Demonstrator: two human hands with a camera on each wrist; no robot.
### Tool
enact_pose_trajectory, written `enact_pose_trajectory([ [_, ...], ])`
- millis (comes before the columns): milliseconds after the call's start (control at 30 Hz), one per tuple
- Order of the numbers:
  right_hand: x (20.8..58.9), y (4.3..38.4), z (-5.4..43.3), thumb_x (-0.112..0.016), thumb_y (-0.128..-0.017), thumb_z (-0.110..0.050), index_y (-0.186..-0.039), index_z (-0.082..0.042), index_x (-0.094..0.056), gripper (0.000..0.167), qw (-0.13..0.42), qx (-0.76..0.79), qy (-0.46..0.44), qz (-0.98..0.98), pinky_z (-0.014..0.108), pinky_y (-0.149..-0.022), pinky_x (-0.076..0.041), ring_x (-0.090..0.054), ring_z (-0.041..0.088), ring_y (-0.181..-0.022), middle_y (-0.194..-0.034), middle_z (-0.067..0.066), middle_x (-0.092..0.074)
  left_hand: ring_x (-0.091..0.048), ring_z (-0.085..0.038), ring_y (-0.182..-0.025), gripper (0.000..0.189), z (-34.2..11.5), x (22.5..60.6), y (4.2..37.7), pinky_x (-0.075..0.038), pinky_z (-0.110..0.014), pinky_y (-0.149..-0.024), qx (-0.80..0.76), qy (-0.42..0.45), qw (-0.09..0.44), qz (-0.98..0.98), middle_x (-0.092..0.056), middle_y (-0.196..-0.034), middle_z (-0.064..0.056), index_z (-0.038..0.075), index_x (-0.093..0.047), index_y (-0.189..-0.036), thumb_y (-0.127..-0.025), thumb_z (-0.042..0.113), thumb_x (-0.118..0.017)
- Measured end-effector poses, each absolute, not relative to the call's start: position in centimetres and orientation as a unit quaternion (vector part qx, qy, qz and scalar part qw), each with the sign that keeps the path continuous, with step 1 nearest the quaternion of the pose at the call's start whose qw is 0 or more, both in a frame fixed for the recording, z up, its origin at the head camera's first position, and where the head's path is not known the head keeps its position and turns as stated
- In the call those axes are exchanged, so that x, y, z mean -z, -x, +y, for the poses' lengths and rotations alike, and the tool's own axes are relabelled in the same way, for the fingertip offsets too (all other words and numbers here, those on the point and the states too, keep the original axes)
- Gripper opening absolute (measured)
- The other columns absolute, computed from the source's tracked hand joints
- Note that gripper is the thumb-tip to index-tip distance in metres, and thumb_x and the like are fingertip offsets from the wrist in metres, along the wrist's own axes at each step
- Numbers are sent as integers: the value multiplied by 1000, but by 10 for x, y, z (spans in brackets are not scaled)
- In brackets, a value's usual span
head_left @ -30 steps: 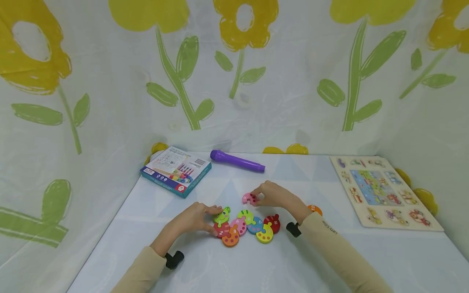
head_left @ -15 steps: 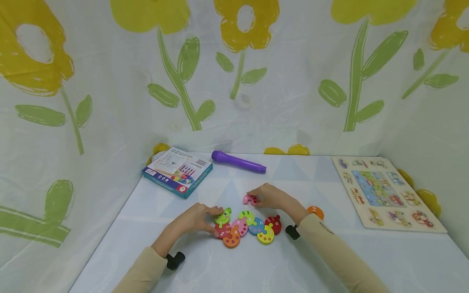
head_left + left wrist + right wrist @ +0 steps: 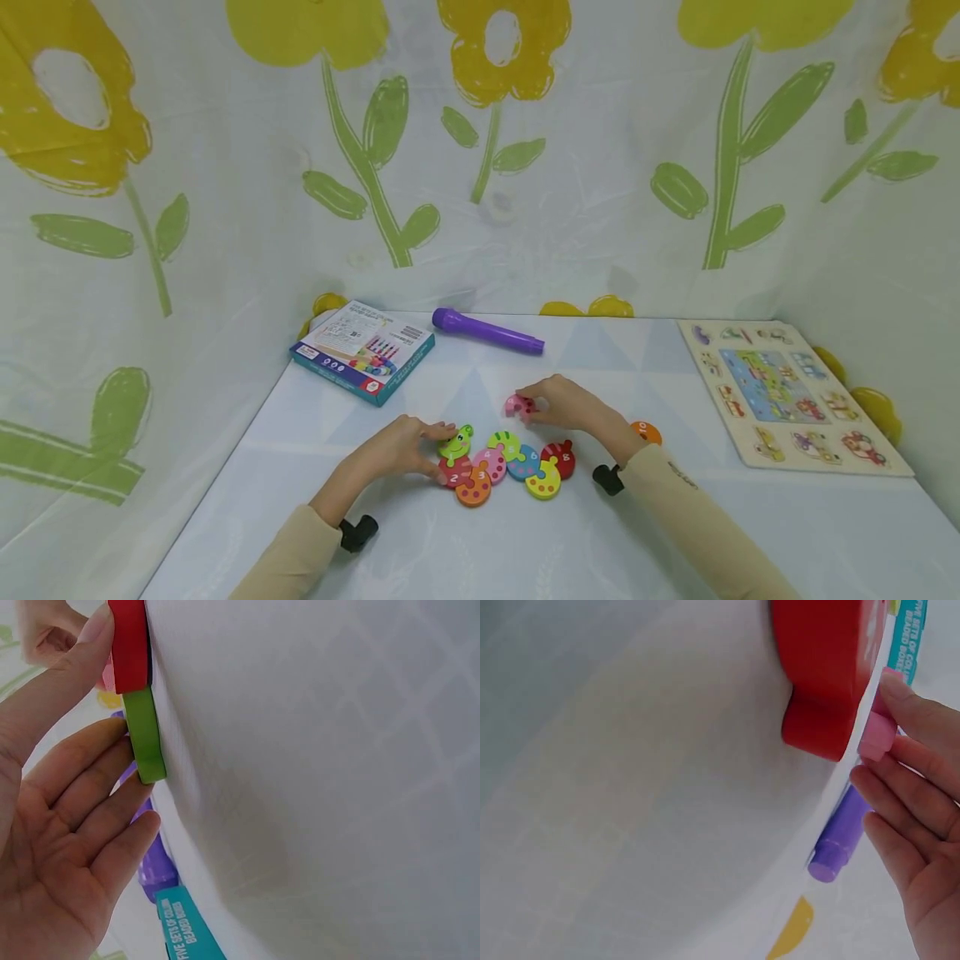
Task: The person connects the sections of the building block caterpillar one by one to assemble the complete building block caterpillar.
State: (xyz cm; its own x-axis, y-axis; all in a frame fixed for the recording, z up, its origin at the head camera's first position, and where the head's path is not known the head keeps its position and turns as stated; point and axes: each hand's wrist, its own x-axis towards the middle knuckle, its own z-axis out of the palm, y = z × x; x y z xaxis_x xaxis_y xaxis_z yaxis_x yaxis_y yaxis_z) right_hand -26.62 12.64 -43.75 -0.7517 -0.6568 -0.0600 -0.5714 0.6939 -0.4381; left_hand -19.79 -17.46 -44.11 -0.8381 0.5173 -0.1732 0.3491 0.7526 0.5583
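A number caterpillar puzzle lies joined on the table, from its green smiling head (image 3: 454,447) through the red piece numbered 2 (image 3: 453,473) and the orange piece (image 3: 472,490) to the dark red piece (image 3: 558,460) at the right end. My left hand (image 3: 401,447) stays at the head end. In the left wrist view its thumb touches the red piece (image 3: 130,645), while loosely extended fingers touch the edge of the green head (image 3: 145,735). Behind the row, my right hand (image 3: 566,405) pinches a loose pink puzzle piece (image 3: 877,736) between thumb and fingers.
An orange piece numbered 10 (image 3: 646,432) lies partly behind the right forearm. At the back are a flat box (image 3: 363,348) on the left and a purple microphone-shaped toy (image 3: 487,331). A wooden picture board (image 3: 787,396) lies on the right.
My right hand shifts slightly right with the pink piece, which has turned a little. The left hand and the joined row stay where they were.
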Motion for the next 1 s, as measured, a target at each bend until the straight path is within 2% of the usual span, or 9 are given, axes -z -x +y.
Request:
enact_pose_trajectory([
  [333, 433, 257, 134, -77, -84, -22, -127, -7, -64, 47, 111, 205, 283, 930, 34, -92, -52, -61, 22, -111, -123, 7, -66, -46, -28, -131, 69, -175, 442, 198, -42, -46, -103, -260, -240, 157, 922, -55, -136, 1, 20, -61, -132, -70, 33, -86],
  [567, 432, 250, 144, -76, -85, -18, -124, -1, -64, 44, 92, 215, 304, 924, 37, -90, -53, -62, 25, -109, -121, 11, -66, -46, -27, -131, 69, -175, 441, 198, -41, -46, -104, -261, -238, 159, 922, -55, -136, 1, 19, -60, -133, -70, 32, -86],
  [1000, 431, 234, 163, -75, -85, -20, -127, -1, -62, 47, 75, 219, 310, 922, 43, -94, -50, -59, 29, -116, -122, 11, -65, -45, -28, -132, 69, -174, 441, 198, -41, -47, -104, -258, -231, 162, 924, -55, -137, 2, 20, -60, -133, -70, 31, -86],
])
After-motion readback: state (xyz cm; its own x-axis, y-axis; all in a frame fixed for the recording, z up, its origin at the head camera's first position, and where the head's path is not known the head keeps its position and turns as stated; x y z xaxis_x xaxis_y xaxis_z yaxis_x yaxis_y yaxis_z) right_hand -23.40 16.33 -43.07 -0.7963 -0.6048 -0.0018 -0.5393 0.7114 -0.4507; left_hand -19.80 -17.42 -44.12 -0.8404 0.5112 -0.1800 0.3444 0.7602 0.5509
